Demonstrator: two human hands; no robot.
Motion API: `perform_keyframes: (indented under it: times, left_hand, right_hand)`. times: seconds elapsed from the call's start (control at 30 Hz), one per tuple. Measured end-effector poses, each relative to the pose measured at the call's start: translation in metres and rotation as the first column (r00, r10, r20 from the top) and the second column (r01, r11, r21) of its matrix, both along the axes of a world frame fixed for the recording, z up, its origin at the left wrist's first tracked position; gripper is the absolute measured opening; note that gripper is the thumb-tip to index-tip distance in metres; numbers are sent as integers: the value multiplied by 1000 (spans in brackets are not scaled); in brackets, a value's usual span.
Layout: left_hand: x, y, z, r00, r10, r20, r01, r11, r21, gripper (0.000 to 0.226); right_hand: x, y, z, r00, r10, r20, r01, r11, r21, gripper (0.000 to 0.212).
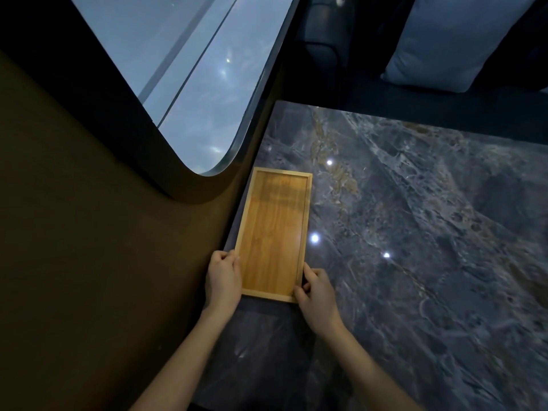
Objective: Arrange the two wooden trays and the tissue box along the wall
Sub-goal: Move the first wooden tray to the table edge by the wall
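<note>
One long wooden tray (274,232) lies flat on the dark marble table (415,232), its long side parallel to the brown wall (118,247) and a narrow gap away from it. It is empty. My left hand (223,278) grips the tray's near left corner, squeezed between tray and wall. My right hand (317,292) grips the near right corner, fingers over the rim. A second tray and the tissue box are not in view.
A rounded window (184,78) is set in the wall above the tray. Beyond the table's far edge are a dark seat (323,40) and a light blue cushion (459,40). Ceiling lights reflect off the glossy tabletop.
</note>
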State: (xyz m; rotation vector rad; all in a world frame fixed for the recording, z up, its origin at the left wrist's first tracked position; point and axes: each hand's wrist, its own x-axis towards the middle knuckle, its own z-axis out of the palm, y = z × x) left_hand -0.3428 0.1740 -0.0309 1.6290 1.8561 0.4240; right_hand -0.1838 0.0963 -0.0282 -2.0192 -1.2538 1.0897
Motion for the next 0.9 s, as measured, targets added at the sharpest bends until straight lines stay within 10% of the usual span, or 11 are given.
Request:
perform_keyframes:
  times: [0.3, 0.9]
  left_hand:
    - [3, 7, 14, 931, -180, -319, 179, 983, -31, 40]
    - [10, 15, 21, 849, -235, -473, 218, 972, -93, 41]
  right_hand:
    - [-11, 3, 0, 1000, -5, 18, 3, 997, 72, 29]
    - [-14, 9, -2, 1000, 1, 31, -3, 998, 60, 28]
